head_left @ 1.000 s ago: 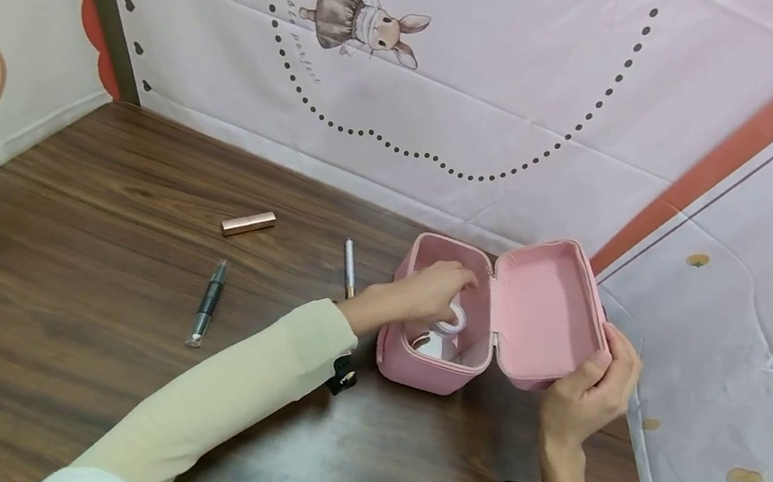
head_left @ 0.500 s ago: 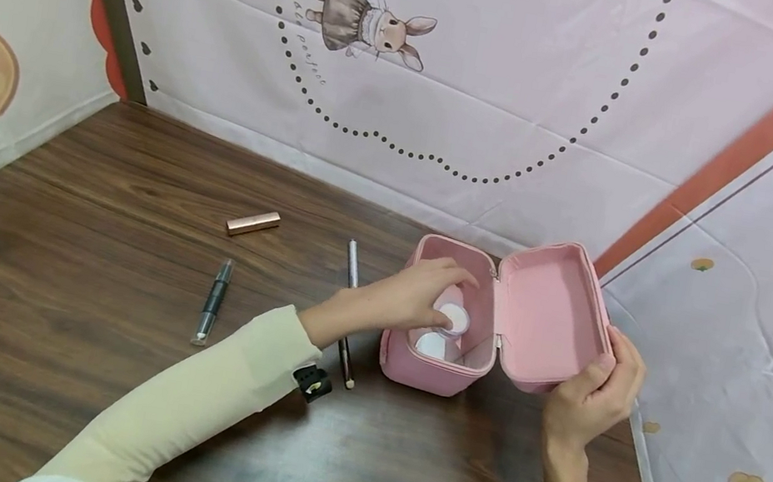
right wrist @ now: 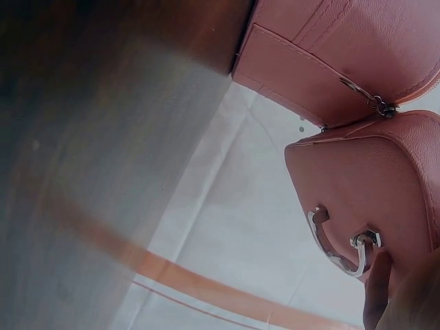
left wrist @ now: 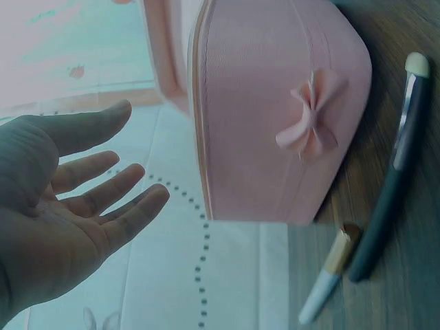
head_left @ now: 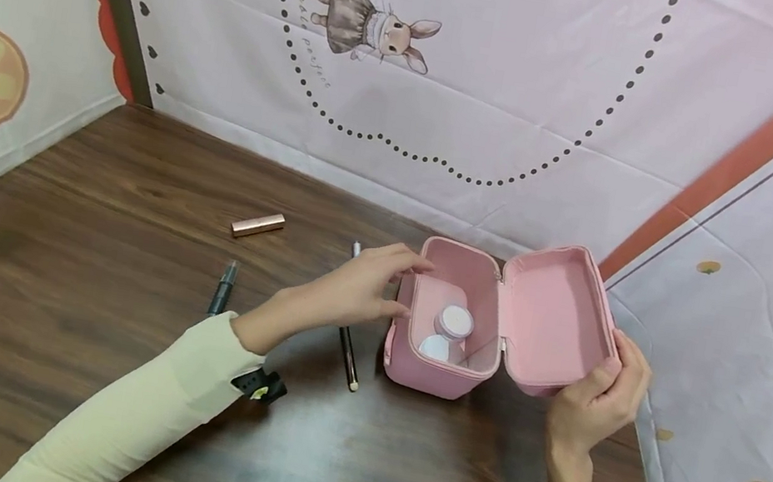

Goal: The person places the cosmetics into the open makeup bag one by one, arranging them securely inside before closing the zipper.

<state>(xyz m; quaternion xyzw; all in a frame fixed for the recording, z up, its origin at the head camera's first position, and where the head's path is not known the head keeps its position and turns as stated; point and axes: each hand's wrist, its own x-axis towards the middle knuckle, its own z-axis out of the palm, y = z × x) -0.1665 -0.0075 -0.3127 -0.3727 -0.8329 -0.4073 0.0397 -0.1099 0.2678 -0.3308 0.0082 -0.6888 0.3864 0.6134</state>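
Note:
A pink makeup case (head_left: 436, 379) stands unzipped on the table, its lid (head_left: 549, 313) swung out to the right. My right hand (head_left: 592, 404) grips the lid's outer edge, thumb on the inside. In the right wrist view, a finger lies beside the metal-ended carrying handle (right wrist: 328, 251). My left hand (head_left: 352, 286) hovers at the case's left rim, fingers spread and holding nothing. Inside the case sit a small round white-topped jar (head_left: 455, 320) and a second white item (head_left: 434, 347). A pink bow (left wrist: 315, 117) decorates the side facing my left hand.
Left of the case lies a dark brush (head_left: 349, 357) with a pale tip; a slim white stick with a gold band (left wrist: 324, 282) is beside its handle. Farther left are a rose-gold tube (head_left: 257, 226) and a dark pen-like stick (head_left: 223, 288). Printed cloth walls (head_left: 521, 60) enclose the table.
My left hand has drawn out of the case to the left, uncovering the white-topped jar inside. My right hand stays on the lid.

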